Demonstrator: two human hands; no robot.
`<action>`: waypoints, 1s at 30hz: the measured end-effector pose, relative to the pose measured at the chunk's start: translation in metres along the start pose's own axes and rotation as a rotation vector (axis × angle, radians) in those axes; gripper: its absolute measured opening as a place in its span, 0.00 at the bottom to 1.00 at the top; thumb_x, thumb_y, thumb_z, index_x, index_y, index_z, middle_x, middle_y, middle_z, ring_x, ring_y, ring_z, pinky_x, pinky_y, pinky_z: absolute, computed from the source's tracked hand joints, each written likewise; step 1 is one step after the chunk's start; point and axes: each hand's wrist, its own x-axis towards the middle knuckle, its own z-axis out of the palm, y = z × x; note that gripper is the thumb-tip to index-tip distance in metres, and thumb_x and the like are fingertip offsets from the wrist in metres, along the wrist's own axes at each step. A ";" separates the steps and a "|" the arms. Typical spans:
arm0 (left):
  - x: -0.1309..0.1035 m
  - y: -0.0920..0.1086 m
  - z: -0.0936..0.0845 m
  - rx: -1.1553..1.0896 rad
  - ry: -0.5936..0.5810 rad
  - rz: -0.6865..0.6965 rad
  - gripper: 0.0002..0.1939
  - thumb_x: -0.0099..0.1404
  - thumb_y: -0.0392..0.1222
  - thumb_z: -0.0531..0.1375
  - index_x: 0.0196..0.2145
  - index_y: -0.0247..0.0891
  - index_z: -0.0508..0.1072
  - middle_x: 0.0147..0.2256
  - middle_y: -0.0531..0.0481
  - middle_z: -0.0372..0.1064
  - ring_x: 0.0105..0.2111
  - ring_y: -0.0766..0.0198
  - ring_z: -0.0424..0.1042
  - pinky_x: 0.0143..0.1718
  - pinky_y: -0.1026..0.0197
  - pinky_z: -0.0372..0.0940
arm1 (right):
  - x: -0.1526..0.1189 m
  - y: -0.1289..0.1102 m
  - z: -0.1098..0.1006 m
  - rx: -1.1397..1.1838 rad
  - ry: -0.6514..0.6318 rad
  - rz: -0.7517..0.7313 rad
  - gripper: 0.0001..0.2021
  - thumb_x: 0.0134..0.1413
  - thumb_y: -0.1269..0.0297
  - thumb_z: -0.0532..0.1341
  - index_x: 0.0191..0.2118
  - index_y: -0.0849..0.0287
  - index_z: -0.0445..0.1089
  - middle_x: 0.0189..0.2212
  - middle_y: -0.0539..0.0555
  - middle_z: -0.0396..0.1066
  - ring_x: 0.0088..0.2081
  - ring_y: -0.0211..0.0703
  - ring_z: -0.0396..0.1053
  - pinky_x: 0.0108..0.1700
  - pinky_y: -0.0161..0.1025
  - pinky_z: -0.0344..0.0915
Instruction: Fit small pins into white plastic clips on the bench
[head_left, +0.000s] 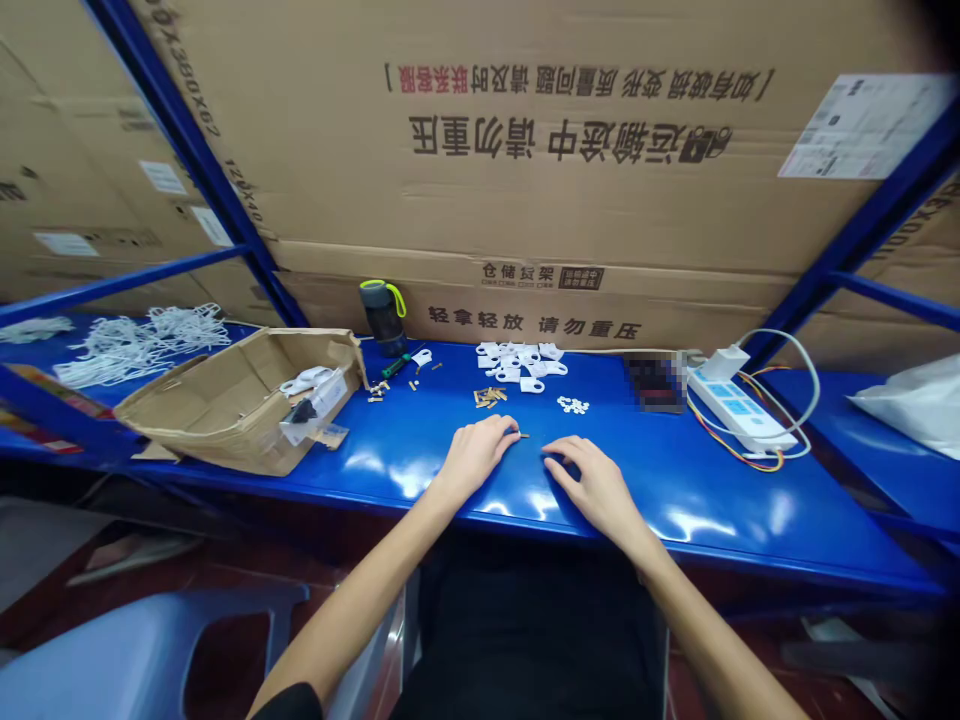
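My left hand (478, 452) is closed in a pinch over the blue table (420, 440). A small brass-coloured pin (525, 436) sticks out from its fingertips toward the right. My right hand (594, 476) hovers low over the table a short way to the right, thumb and fingers apart, holding nothing. Just beyond my hands lies a loose pile of brass-coloured strips (490, 397). Small white round pieces (573, 405) are scattered to the right of that pile. Farther back sits a heap of flat white plastic parts with holes (522, 362).
An open cardboard box (225, 440) with plastic bags stands at left, near a dark bottle (384, 325) and a green-handled screwdriver (395, 366). White cords (142, 345) lie beyond. At right are a pixelated dark object (655, 382) and a power strip (739, 410) with looping cables.
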 end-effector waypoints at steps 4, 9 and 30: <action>0.000 -0.003 0.000 0.016 0.000 0.011 0.15 0.80 0.49 0.54 0.50 0.46 0.80 0.45 0.49 0.78 0.45 0.57 0.78 0.41 0.61 0.67 | 0.026 -0.002 0.002 -0.160 -0.130 -0.111 0.13 0.73 0.63 0.57 0.56 0.53 0.76 0.52 0.57 0.77 0.51 0.51 0.75 0.50 0.45 0.73; -0.001 -0.008 0.001 0.014 -0.002 0.007 0.18 0.80 0.50 0.53 0.51 0.48 0.82 0.43 0.48 0.77 0.43 0.58 0.78 0.41 0.62 0.69 | 0.052 0.004 0.008 -0.246 -0.178 -0.192 0.13 0.74 0.62 0.57 0.55 0.53 0.76 0.50 0.57 0.76 0.49 0.48 0.76 0.46 0.40 0.72; -0.011 -0.011 -0.002 -0.087 0.054 -0.088 0.15 0.78 0.47 0.57 0.54 0.45 0.81 0.42 0.49 0.79 0.42 0.58 0.77 0.43 0.61 0.68 | 0.069 0.010 0.021 -0.214 -0.142 -0.138 0.11 0.76 0.59 0.56 0.49 0.53 0.75 0.45 0.53 0.73 0.43 0.42 0.74 0.37 0.36 0.61</action>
